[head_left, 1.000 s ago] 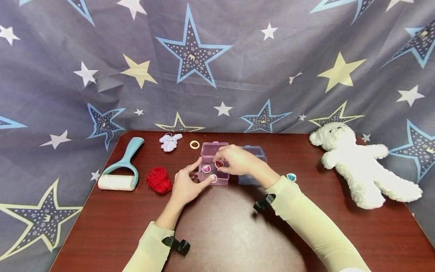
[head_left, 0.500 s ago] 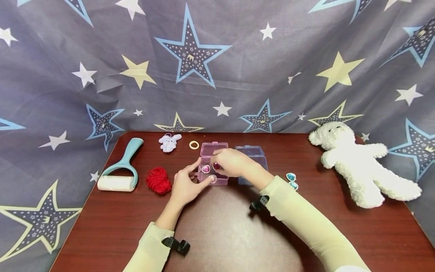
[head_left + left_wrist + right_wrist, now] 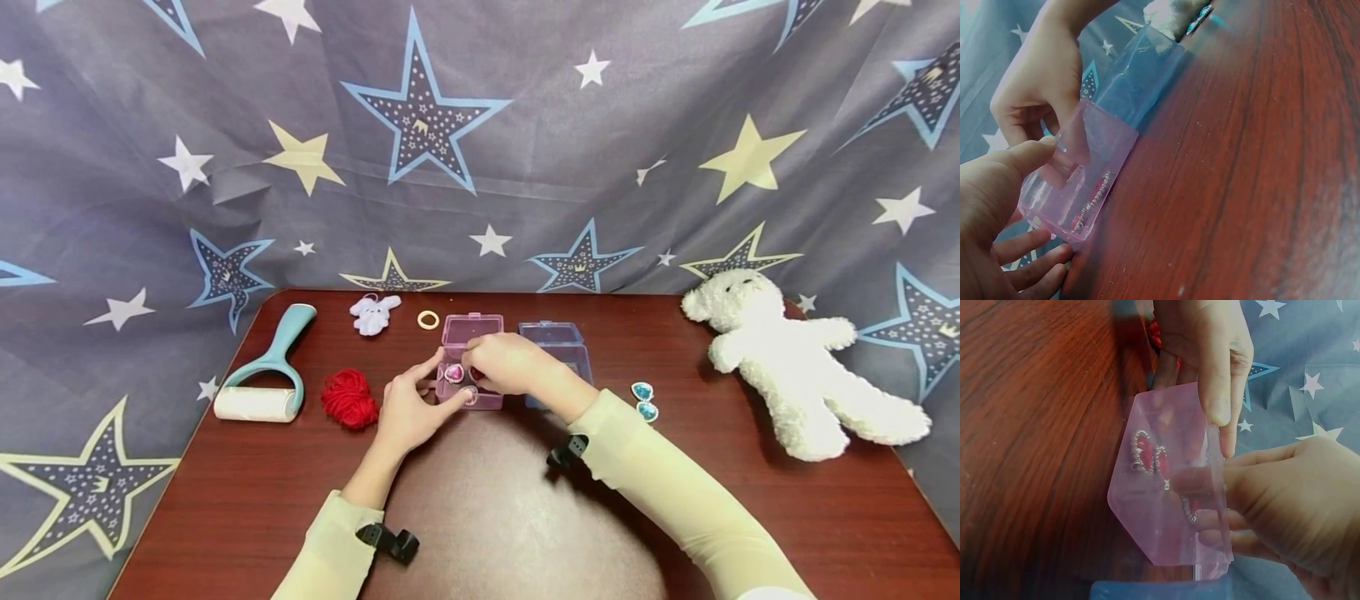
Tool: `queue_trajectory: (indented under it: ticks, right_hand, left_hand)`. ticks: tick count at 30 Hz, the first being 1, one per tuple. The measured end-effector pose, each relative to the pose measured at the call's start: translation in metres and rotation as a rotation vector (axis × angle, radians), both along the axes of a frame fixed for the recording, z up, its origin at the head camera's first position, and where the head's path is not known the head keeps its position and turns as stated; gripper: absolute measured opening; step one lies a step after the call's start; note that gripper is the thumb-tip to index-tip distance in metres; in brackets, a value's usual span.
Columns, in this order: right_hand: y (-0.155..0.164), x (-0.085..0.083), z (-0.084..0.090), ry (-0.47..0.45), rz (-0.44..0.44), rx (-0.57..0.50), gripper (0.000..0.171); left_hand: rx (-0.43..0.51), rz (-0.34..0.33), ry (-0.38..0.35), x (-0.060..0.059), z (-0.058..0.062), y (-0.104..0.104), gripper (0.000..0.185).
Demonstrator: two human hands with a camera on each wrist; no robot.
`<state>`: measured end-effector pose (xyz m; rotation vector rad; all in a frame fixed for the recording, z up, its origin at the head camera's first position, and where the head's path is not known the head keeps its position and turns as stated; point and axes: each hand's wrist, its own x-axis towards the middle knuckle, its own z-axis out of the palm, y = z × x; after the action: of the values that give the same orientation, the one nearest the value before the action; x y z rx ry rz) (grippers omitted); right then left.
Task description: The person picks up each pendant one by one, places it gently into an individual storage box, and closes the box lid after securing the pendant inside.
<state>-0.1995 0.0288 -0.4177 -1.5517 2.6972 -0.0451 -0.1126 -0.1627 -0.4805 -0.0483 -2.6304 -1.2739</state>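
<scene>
A small clear pink box (image 3: 480, 398) stands open on the dark red table (image 3: 487, 517), its lid (image 3: 471, 327) tipped back. My left hand (image 3: 444, 382) grips the box's near left corner between thumb and index finger. My right hand (image 3: 477, 368) reaches down into the box, fingers curled on a red heart gem (image 3: 476, 373). In the right wrist view two more pink heart gems (image 3: 1147, 456) lie on the box floor, and the right fingertips (image 3: 1207, 519) pinch the third gem (image 3: 1188, 509). The left wrist view shows the pink box (image 3: 1085, 169) from its side.
A clear blue box (image 3: 558, 337) stands right behind the pink one. Two blue heart gems (image 3: 643, 400) lie beside my right sleeve. Left of the box are red yarn (image 3: 350, 397), a lint roller (image 3: 262, 375), a small white bunny (image 3: 375, 313) and a hair ring (image 3: 428, 319). A white teddy bear (image 3: 795, 367) lies at the right.
My right hand has lowered the red heart gem down into the pink box and shifted left, uncovering both blue gems. The left hand has kept its grip.
</scene>
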Motion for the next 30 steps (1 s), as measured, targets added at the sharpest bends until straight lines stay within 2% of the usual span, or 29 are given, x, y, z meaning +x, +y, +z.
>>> queue_trajectory:
  ticks: [7,17,30]
  right_hand:
    - [-0.004,0.002,0.000,0.025,-0.028,0.047,0.001]
    - [-0.011,0.005,0.002,-0.008,-0.084,0.090,0.010]
    - [-0.016,0.003,-0.005,0.034,-0.103,0.126,0.012]
  left_hand:
    - [-0.004,-0.002,0.008,0.000,-0.001,0.000,0.081]
    - [-0.005,-0.008,0.011,0.000,0.001,0.000,0.080]
    - [-0.002,-0.005,0.002,0.000,0.001,0.000,0.080]
